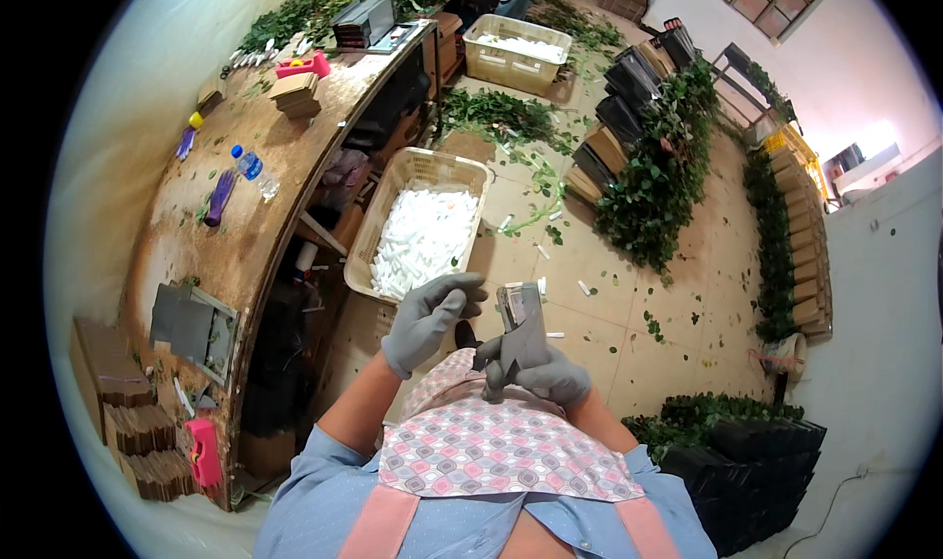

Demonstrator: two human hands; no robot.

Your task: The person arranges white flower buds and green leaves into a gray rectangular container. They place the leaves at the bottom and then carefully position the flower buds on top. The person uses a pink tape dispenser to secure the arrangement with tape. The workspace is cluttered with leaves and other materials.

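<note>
Right now, clasping a grey slab-like object (527, 325) in the gloved right hand (552, 375), low centre of the frame, with the grip closed round its lower part. And just left of it, holding the gloved left hand (435, 316) released, loosely curled. Looking down, near the centre, on a basket (447, 169) of white tubes (427, 235), beside the wooden table (162, 235) at left. Over at upper right, taking in leafy green bundles (658, 191).
</note>
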